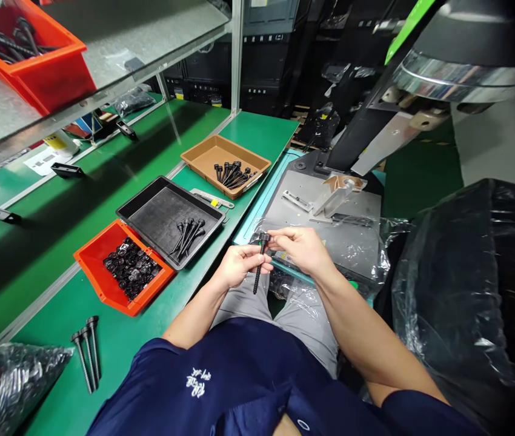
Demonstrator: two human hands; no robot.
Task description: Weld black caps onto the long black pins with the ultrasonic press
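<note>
long black metal bolt [256, 283] stands nearly upright over the lap, head up and tip down, clasped around its shank by the left hand [238, 267], while the right hand [302, 249], just beside, pinches its head.

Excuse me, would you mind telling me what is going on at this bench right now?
A seated person holds a long black bolt over their lap. The left hand grips its shank and the right hand pinches at its head. On the green bench to the left, an orange bin holds small black parts, while a black tray and a brown tray each hold a few similar bolts. Three loose bolts lie near the bench's front edge.
</note>
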